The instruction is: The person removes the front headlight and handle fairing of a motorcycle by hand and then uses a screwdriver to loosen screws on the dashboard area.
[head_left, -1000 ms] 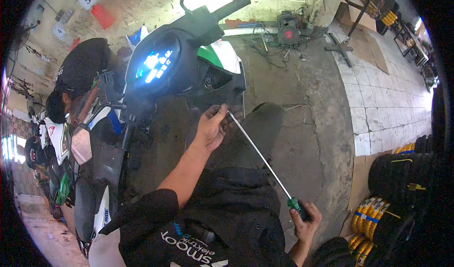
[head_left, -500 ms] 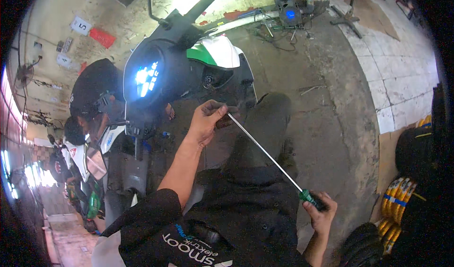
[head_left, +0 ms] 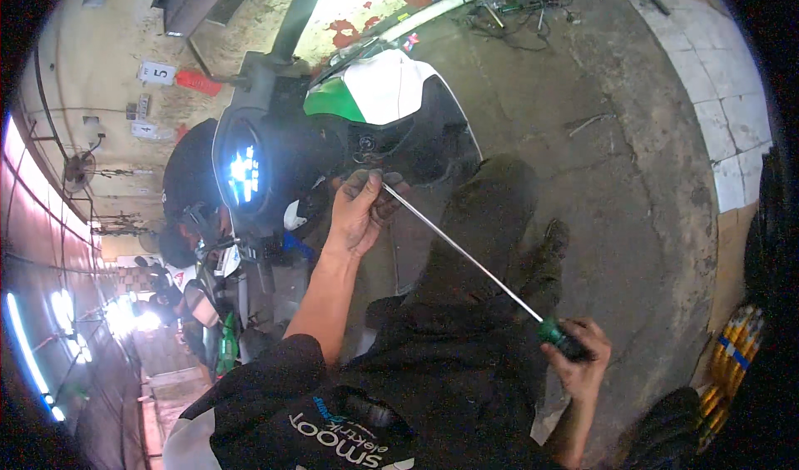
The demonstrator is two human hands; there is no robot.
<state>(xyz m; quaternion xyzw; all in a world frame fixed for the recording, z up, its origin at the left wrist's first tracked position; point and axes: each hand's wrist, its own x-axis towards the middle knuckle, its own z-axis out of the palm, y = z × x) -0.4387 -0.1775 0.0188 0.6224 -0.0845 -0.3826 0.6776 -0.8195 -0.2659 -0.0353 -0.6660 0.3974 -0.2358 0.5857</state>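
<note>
A long screwdriver with a green and black handle and a thin metal shaft [head_left: 463, 253] slants across in front of me. Its tip end is pinched between the thumb and fingers of my left hand [head_left: 356, 216]; whether a small part sits there too is hidden. My right hand [head_left: 585, 360] wraps round the handle at the lower right. Just beyond my left hand stands a scooter with a white and green panel [head_left: 391, 87], a black inner panel and a lit display [head_left: 243, 175]. The shaft is apart from the scooter's panels.
Another person in a dark cap [head_left: 190, 158] is behind the scooter at the left. The scooter's handlebar grip [head_left: 298, 21] sticks up toward the wall. A thin tool [head_left: 589, 123] lies on the concrete floor. Yellow banded parts [head_left: 734, 349] are at the right.
The view has shifted, so the scooter sits differently in it. Both hands still hold the screwdriver, one at each end. The device light at the back went from blue to green.
</note>
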